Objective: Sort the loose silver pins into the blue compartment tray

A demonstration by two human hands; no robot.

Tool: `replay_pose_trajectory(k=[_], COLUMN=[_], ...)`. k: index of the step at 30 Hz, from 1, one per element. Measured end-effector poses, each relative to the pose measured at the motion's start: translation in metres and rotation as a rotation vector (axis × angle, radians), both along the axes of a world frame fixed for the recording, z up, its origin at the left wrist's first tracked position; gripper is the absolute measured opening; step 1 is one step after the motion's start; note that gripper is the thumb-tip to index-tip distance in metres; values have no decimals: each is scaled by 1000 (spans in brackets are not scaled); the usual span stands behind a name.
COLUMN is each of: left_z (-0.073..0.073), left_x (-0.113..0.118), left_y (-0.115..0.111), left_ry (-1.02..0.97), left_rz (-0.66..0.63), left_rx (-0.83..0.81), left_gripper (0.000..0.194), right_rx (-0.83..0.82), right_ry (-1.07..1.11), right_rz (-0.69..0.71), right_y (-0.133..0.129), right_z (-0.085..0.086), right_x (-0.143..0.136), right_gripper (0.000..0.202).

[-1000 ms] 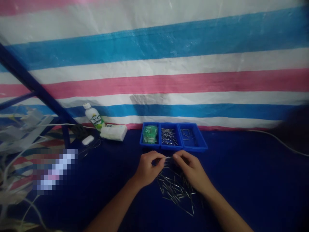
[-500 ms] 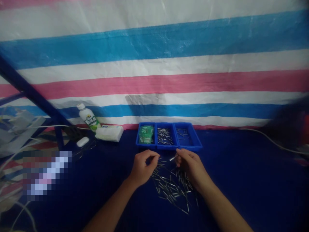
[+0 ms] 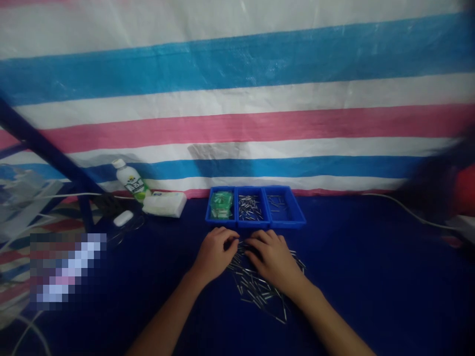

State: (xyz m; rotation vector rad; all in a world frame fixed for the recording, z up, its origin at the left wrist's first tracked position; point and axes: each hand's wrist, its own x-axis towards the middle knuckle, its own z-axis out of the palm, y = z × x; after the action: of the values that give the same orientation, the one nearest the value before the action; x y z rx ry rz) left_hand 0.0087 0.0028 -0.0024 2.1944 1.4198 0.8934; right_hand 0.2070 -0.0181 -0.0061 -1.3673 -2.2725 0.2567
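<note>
Above the left edge of a loose pile of thin metal pins (image 3: 260, 290), my left hand (image 3: 216, 253) is closed. Its thumb and index tips nearly meet, and anything between them is too small to make out. Close by on the right, my right hand (image 3: 275, 259) reaches over the pile with its thumb and fingers apart. Its fingertips point at the left hand's tips, and I see nothing in it. Part of the pile is hidden beneath the right hand.
Just beyond the hands stand three joined blue trays: the left tray (image 3: 208, 217) bears green-and-clear packets, the middle tray (image 3: 252, 224) many metal pins, the right tray (image 3: 293, 212) several pins. A bottle (image 3: 129, 179), a tissue pack (image 3: 165, 203) and a white case (image 3: 123, 218) are at left.
My right hand has moved left toward my left hand, and its pinch has opened; the metal pin seen in it before no longer shows. The view has shifted slightly.
</note>
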Motion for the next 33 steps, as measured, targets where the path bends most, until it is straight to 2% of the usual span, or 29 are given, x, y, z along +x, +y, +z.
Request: replay_pose_trajectory(k=[6,14,22,33], left_z=[1,2,-2,-1], left_x=[2,0,1,3], left_y=[-3,-6,-6,-9], left_ry=[20,173,163,156], left_rz=[-12,-47,-52,-67], left_rx=[-10,-70,-73,-73], left_gripper=[15,16,17,15], right_rx=[10,45,10,48], right_ry=[-69,-80,-55,-64], right_rz=[9,5,29,39], right_y=[1,2,2,3], right_z=[-3,-8,-9,-13], right_x=[-1,-1,0,2], right_gripper=[15,15,19,16])
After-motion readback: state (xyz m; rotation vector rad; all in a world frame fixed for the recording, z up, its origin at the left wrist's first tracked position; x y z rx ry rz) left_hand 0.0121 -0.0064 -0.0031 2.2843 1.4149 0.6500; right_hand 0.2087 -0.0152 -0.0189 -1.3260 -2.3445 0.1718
